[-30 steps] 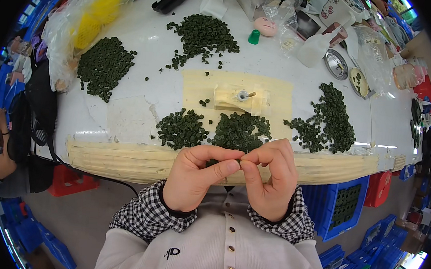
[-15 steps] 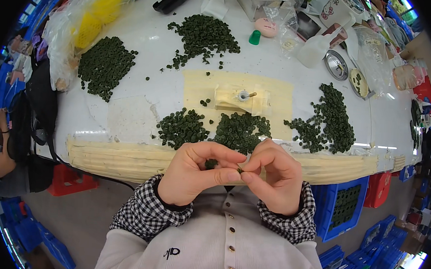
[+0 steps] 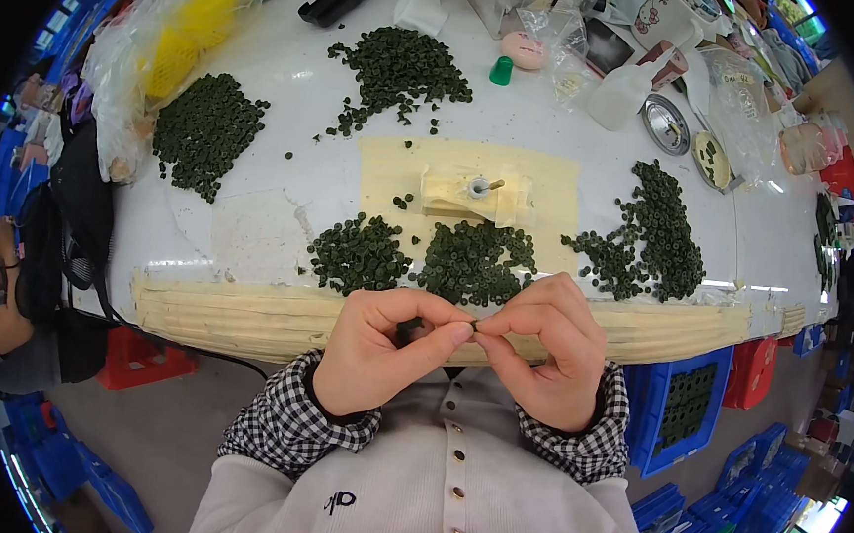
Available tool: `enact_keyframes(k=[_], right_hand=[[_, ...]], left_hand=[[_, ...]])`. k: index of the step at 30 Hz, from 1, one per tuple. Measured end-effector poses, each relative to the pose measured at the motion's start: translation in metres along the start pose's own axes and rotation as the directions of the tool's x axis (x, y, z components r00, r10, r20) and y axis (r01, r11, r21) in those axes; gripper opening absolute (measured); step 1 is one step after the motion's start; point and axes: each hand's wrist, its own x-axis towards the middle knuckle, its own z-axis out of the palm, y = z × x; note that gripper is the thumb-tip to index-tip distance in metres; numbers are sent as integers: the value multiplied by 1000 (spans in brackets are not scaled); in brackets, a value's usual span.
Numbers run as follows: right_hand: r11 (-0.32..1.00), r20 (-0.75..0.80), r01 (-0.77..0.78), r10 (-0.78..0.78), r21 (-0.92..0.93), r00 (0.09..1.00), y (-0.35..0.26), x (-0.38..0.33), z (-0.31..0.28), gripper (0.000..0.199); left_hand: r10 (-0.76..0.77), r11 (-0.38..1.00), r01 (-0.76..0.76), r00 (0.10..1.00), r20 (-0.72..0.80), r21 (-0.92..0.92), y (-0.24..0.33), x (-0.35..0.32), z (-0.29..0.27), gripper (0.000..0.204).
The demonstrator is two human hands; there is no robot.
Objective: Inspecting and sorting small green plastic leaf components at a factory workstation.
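Observation:
My left hand (image 3: 381,352) and my right hand (image 3: 552,352) meet just in front of the table's near edge. Between their pinched fingertips is a tiny dark green part (image 3: 473,325), mostly covered by the fingers. Something dark green also shows in the curl of my left hand, too hidden to tell more. Just beyond the fingers lie two heaps of small dark green parts, a left heap (image 3: 359,253) and a middle heap (image 3: 475,261) of ring-like pieces. Behind them a taped block (image 3: 452,191) holds a small upright tube with a thin stick in it.
More green parts form a right heap (image 3: 665,234), a far heap (image 3: 406,72) and a far-left heap (image 3: 209,132). A plastic bag (image 3: 122,97), a round metal tin (image 3: 666,125) and a white bottle (image 3: 622,97) stand around. Padding (image 3: 236,313) lines the near edge; a blue crate (image 3: 647,411) is below right.
My fingertips have come together more tightly over the tiny part, which has risen slightly. My right hand has shifted a little to the right.

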Motion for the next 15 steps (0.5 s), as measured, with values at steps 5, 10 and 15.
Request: enact_keyframes(k=[5, 10, 15], right_hand=[[996, 6, -51, 50, 69, 999, 0, -2, 1, 20], [984, 31, -113, 110, 137, 993, 2, -4, 2, 17], [877, 110, -324, 305, 355, 946, 3, -9, 3, 11]], left_hand=[[26, 1000, -26, 1000, -17, -9, -3, 0, 2, 9], [28, 999, -29, 999, -32, -27, -3, -1, 3, 9], [48, 999, -47, 998, -46, 27, -4, -2, 4, 8]])
